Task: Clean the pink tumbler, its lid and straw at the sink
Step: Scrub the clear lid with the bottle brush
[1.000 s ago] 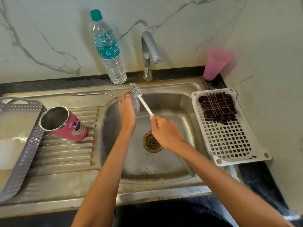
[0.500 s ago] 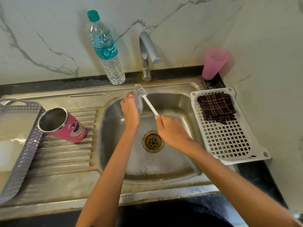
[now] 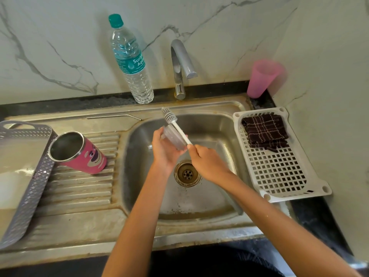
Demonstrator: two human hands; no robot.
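Lid (image 3: 173,137) between curled fingers of left hand (image 3: 162,151) over sink (image 3: 209,202); brush (image 3: 175,124) across it, tight in right hand (image 3: 207,162).

I work from one wide-angle view, worn on the head, which sits close above the sink (image 3: 211,128) and looks forward and steeply down into it, facing the marble wall (image 3: 60,37) that runs behind and to the right.
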